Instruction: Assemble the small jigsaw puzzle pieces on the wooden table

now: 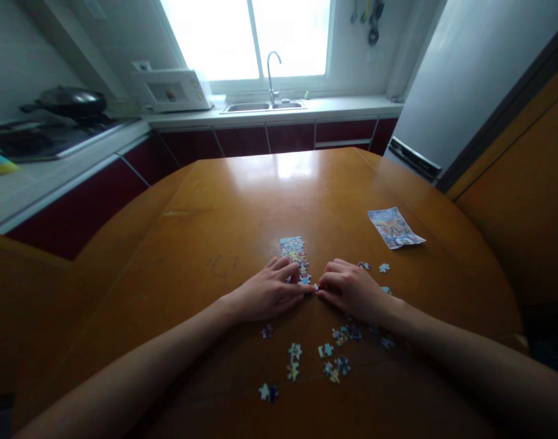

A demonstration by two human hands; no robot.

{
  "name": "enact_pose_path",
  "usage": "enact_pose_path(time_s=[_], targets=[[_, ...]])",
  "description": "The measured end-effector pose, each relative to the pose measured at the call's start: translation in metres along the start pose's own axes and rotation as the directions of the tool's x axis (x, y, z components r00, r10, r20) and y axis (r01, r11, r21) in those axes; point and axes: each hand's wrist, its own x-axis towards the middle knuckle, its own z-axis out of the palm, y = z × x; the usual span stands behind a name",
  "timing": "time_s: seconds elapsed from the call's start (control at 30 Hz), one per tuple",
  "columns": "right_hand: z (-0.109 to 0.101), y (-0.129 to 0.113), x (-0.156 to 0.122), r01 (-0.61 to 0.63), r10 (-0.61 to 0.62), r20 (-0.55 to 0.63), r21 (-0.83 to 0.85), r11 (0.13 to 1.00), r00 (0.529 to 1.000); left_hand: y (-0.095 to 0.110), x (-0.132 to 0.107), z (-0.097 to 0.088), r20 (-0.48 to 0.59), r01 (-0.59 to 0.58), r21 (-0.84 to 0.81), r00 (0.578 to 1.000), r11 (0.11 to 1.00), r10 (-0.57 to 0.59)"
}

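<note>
My left hand [272, 289] rests palm down on the wooden table [224, 207], its fingers curled and pinched at the near end of a narrow strip of joined puzzle pieces [293, 249]. My right hand [349, 289] lies opposite, fingers curled, its fingertips pressed to a small piece [310, 286] at the same spot. The two hands almost touch there. Several loose puzzle pieces [327, 356] lie scattered on the table nearer to me, under and between my forearms.
A printed picture sheet [395, 227] lies on the table at the right. Two loose pieces [383, 267] sit beside my right hand. Beyond the table are a counter with a sink [263, 106], a microwave [171, 90], a stove with a wok [72, 102] and a fridge [466, 79].
</note>
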Motion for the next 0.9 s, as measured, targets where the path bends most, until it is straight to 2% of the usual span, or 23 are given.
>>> enact_pose_path(time_s=[0.2,0.4,0.6,0.67,0.73,0.83,0.9], targets=[[0.001,0.0,0.0,0.001,0.0,-0.007,0.005,1.0,1.0,-0.001,0.0,0.002,-0.035,-0.007,-0.009,0.999,1.0,0.007],[-0.003,0.002,-0.001,0.001,-0.001,-0.006,0.004,1.0,1.0,0.0,0.0,0.003,-0.001,0.016,0.0,1.0,1.0,-0.016],[-0.008,-0.002,-0.003,0.064,-0.063,0.052,-0.023,0.998,0.997,0.001,-0.001,0.002,-0.009,0.013,0.002,1.0,1.0,-0.013],[-0.009,-0.004,-0.003,0.068,-0.065,0.058,-0.041,0.997,0.996,0.0,-0.001,0.002,-0.05,0.007,-0.015,0.999,1.0,-0.007],[-0.01,-0.005,-0.003,0.072,-0.069,0.063,-0.048,0.996,0.996,-0.002,0.0,0.002,-0.136,0.035,-0.034,0.99,0.999,-0.04],[-0.009,-0.004,-0.003,0.077,-0.074,0.064,-0.049,0.996,0.995,-0.005,0.001,0.001,-0.267,0.103,-0.076,0.956,0.992,-0.12],[-0.009,-0.003,-0.003,0.076,-0.073,0.068,-0.047,0.996,0.995,-0.005,0.002,0.001,-0.295,0.101,-0.087,0.948,0.991,-0.122]])
